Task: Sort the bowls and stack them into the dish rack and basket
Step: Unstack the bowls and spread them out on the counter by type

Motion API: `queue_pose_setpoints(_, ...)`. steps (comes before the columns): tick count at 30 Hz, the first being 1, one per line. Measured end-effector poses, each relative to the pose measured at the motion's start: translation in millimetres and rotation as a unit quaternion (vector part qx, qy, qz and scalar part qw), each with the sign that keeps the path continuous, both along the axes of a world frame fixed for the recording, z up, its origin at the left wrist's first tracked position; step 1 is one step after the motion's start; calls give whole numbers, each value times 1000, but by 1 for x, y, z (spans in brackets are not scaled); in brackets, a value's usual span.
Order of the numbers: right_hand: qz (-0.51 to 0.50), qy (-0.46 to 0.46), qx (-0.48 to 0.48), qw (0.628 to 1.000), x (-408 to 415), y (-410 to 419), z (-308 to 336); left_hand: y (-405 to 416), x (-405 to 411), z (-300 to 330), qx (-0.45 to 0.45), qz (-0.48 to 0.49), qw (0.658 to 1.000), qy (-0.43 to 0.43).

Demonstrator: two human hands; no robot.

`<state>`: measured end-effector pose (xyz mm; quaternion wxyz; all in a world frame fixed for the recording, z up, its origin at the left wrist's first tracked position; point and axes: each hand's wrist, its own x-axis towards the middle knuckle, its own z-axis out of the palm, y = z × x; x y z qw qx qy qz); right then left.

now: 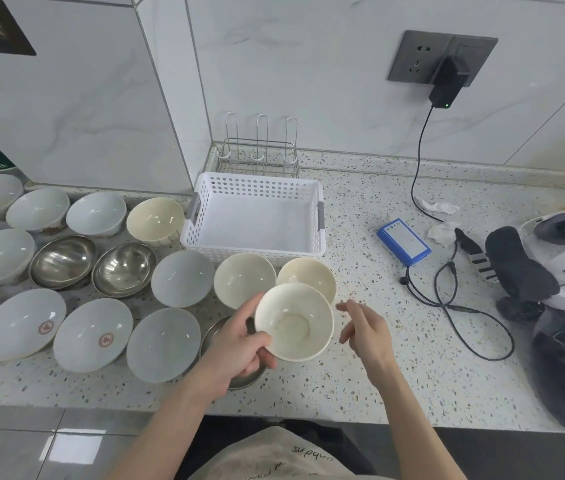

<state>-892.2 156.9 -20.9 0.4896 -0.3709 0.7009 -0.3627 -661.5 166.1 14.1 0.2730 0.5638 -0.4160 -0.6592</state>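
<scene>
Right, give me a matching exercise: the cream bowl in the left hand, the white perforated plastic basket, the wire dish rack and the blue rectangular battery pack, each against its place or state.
Things:
1. cream ceramic bowl
2. white perforated plastic basket
3. chrome wire dish rack
4. blue rectangular battery pack

Places or states:
A. in the corner against the wall tiles
B. gripped by the left hand
C. lying flat, cabled, right of the basket
D. empty, in front of the rack

Pairs: 1-B, 2-D, 3-A, 4-C

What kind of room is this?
Probably a kitchen: a speckled stone counter under a tiled wall, lots of bowls laid out, and a wire dish rack in the corner.
</scene>
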Motion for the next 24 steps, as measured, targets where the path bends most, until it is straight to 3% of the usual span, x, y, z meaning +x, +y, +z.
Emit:
queue_pose_setpoints(4, 46, -66, -32, 996, -8, 19, 4, 1, -21, -4, 17, -64, 998, -19)
queue_pose_setpoints(12, 139, 93, 6, 986, -19, 35, -12, 9, -33, -25, 14, -128, 988, -82)
queue_pose_setpoints(24, 168, 145, 16, 975, -14, 35, -24, 15, -34, -33, -108, -215, 946, -217)
